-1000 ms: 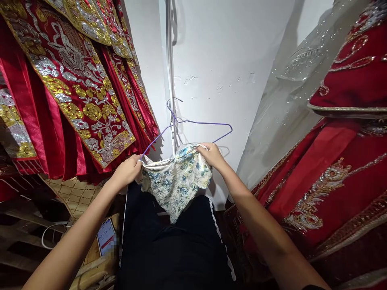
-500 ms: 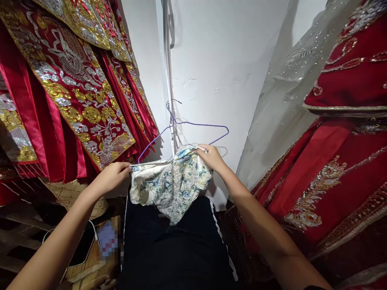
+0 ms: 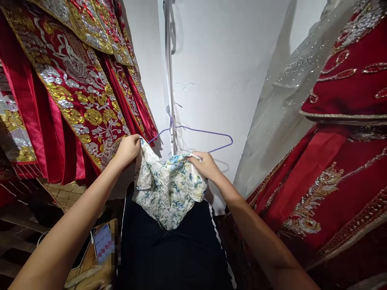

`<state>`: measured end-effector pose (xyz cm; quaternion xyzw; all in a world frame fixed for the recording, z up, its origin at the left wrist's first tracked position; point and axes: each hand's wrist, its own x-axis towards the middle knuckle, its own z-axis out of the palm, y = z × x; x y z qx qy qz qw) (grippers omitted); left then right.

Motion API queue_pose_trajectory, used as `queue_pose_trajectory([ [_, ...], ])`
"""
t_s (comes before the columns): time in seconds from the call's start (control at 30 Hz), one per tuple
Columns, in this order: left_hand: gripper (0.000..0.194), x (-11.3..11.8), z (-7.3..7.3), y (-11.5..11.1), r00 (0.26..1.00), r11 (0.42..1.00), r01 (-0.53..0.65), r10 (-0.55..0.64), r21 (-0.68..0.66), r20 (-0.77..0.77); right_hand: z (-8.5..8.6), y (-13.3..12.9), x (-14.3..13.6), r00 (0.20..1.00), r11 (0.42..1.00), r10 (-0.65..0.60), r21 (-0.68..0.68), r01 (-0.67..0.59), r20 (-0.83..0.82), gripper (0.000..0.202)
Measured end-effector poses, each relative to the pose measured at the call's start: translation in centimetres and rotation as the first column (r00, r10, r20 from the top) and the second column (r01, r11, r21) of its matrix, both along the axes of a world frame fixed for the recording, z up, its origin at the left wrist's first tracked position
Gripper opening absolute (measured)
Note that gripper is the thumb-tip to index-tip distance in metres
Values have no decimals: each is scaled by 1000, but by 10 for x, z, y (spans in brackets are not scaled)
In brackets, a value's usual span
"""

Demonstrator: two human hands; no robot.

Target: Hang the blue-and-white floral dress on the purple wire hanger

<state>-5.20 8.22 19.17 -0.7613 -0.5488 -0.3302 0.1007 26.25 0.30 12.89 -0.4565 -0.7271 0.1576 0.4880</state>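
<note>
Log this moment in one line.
left hand: grips floral top edge | right hand: grips its other side | purple hanger: right end bare, left end hidden

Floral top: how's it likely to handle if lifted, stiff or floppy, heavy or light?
The floral top is probably floppy: its neckline dips between the left hand and right hand. Likely light, since it looks small and each hand pinches only an edge. May bunch if pushed; creases show across its front.
</note>
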Motion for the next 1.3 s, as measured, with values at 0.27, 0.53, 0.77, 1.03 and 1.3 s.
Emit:
queue_pose_trajectory([
  [0.27, 30, -39, -33, 16, 968, 980, -106, 63, -166, -244, 3, 0, 7, 999, 999, -36, -15, 36, 29, 24],
  [0.53, 35, -2, -21, 21, 1000, 1000, 14, -14, 21, -10, -8, -3, -11, 1000, 1000, 11, 7, -12, 24, 23],
  [0.77, 29, -9, -25, 44, 929, 989, 112, -71, -92, 363, -7, -8, -11, 999, 999, 43, -11, -42, 25, 24],
  [1.03, 33, 38, -4, 14, 827, 935, 346, -342, 76, 446, -11, -3, -13, 994, 994, 110, -5, -110, 7, 22],
  [1.3, 32, 30, 0, -4, 915, 929, 271, -330, 252, 233, 6, -14, 15, 947, 940, -275, 163, 301, -165, 77],
])
